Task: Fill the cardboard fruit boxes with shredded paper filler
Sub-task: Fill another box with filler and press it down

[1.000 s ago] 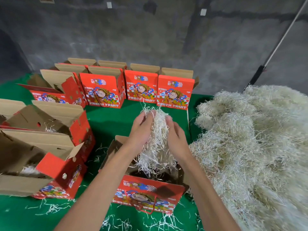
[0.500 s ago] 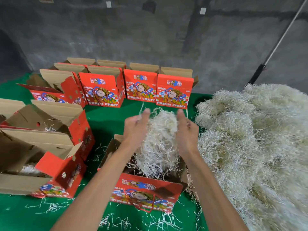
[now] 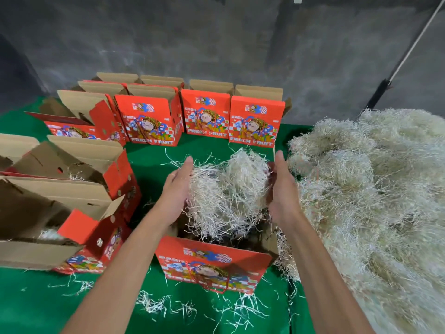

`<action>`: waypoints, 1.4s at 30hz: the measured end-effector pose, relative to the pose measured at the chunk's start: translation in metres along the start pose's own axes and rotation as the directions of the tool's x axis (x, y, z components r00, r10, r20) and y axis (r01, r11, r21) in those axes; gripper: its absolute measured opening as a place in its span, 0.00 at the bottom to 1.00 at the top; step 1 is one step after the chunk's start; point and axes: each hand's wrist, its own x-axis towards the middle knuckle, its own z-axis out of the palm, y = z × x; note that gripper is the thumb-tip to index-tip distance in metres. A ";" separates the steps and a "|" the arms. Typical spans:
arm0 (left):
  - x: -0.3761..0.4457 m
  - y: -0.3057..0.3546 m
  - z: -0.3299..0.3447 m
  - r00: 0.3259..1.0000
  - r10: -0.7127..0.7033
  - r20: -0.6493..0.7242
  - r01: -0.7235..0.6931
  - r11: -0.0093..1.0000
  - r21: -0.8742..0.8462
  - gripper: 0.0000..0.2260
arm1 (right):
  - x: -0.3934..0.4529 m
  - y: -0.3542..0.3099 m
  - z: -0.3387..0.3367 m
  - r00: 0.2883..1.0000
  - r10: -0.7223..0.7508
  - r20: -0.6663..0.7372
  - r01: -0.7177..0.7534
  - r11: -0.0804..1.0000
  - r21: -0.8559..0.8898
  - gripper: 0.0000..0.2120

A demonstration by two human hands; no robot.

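A red "Fresh Fruit" cardboard box (image 3: pixel 214 266) stands open on the green table right in front of me. A loose wad of white shredded paper (image 3: pixel 226 194) sits in and above its opening. My left hand (image 3: pixel 178 186) is at the wad's left side and my right hand (image 3: pixel 283 189) at its right side, palms facing each other with straight fingers. The hands flank the paper rather than clench it. The box's inside is mostly hidden by the paper.
A big heap of shredded paper (image 3: pixel 375 189) fills the table's right side. Several open red boxes (image 3: pixel 151 121) line the back, and more open boxes (image 3: pixel 72 201) stand at the left. Loose shreds (image 3: pixel 168 307) litter the green cloth (image 3: pixel 29 309) near the front edge.
My hands have drawn apart from pressing the wad together, and the paper has spread wider and sunk toward the box opening.
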 end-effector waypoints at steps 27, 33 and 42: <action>0.014 -0.031 -0.071 0.767 -0.036 0.641 -0.446 0.689 0.572 0.08 | -0.054 0.059 0.002 0.986 0.028 0.165 0.110 0.635 -0.765 0.13; 0.021 -0.051 -0.066 0.671 -0.232 0.704 -0.542 0.494 0.679 0.09 | -0.059 0.060 0.004 0.985 0.140 0.097 0.018 0.482 -0.876 0.11; 0.032 -0.037 -0.019 0.602 -0.386 0.699 -0.577 0.394 0.715 0.20 | -0.009 0.057 0.024 0.848 0.519 0.110 -0.042 0.272 -0.961 0.21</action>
